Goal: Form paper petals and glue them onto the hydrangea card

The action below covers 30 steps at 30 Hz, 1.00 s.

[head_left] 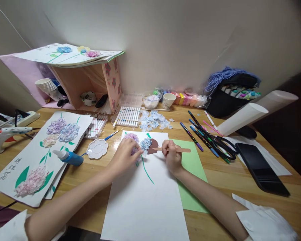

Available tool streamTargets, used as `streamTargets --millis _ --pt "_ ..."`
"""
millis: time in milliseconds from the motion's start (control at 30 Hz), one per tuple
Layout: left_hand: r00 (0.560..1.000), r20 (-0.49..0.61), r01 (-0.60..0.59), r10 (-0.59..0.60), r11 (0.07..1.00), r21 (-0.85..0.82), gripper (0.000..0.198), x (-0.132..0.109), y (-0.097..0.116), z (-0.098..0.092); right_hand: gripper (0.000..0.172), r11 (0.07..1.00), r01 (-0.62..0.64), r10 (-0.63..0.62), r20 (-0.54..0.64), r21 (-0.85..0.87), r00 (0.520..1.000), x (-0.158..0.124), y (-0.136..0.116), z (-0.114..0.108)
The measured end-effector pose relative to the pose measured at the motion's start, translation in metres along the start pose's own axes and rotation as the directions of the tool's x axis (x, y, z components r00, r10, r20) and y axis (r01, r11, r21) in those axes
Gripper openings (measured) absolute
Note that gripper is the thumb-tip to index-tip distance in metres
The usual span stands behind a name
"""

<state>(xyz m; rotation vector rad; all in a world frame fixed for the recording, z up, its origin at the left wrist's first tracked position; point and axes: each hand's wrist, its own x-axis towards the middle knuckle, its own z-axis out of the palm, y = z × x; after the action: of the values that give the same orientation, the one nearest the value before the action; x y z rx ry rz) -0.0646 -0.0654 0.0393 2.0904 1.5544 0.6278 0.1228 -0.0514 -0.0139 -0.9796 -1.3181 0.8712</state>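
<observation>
My right hand (172, 155) grips a flat wooden craft stick (186, 150), its tip pointing left over a brown painted patch (153, 146) on the white paper (145, 207). My left hand (127, 155) rests low over the same sheet, fingers pinched together beside a blue paper-petal flower (145, 143); what the fingertips hold is too small to make out. Behind that hand a pink-purple petal flower (131, 136) is partly covered. A green drawn stem (146, 170) curves down from the flowers. Under the sheet's right side lies green paper (193, 177).
Loose pale-blue paper petals (154, 119) lie behind the sheet, near a glass bowl (151, 99) and paper cup (169, 100). Left are a blue glue bottle (72, 158), palette (97, 148), finished flower picture (65, 160) and glue gun (2, 135). Right are pens (192, 136), scissors (222, 147) and phone (262, 169).
</observation>
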Motion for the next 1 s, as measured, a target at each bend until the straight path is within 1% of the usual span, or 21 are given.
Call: streamTargets --millis 100,200,333,433,567,667,800,1000 --pt "1.000 -0.009 -0.016 0.016 0.999 0.049 0.013 -0.013 0.000 0.012 0.053 1.000 0.020 -0.019 0.043 -0.015 0.999 0.000 -0.001 0.000" --pt "0.997 -0.056 -0.044 0.052 0.989 0.139 0.010 -0.011 -0.001 0.021 0.052 0.995 0.094 -0.090 0.112 -0.033 0.990 -0.001 -0.004 0.000" --pt "0.991 -0.099 -0.065 0.088 0.974 0.217 0.009 -0.004 -0.002 0.025 0.049 0.966 0.254 -0.239 0.216 -0.042 0.947 -0.003 -0.006 0.001" --pt "0.991 -0.107 -0.051 0.080 0.966 0.252 0.010 -0.001 -0.002 0.025 0.046 0.944 0.322 -0.287 0.300 -0.073 0.910 -0.003 -0.005 0.002" --pt "0.990 -0.111 -0.051 0.084 0.961 0.270 0.012 -0.001 -0.002 0.026 0.042 0.916 0.382 -0.308 0.399 -0.120 0.864 0.000 -0.004 0.003" --pt "0.989 -0.124 -0.048 0.086 0.957 0.285 0.013 0.000 -0.004 0.027 0.039 0.905 0.399 -0.299 0.446 -0.147 0.844 0.002 -0.004 0.004" --pt "0.987 -0.130 -0.050 0.091 0.956 0.289 0.012 0.000 -0.005 0.028 0.039 0.900 0.393 -0.269 0.468 -0.190 0.842 0.004 -0.005 0.005" --pt "0.989 -0.121 -0.044 0.080 0.960 0.277 0.011 -0.001 -0.005 0.029 0.040 0.910 0.355 -0.225 0.465 -0.213 0.856 0.003 -0.005 0.006"
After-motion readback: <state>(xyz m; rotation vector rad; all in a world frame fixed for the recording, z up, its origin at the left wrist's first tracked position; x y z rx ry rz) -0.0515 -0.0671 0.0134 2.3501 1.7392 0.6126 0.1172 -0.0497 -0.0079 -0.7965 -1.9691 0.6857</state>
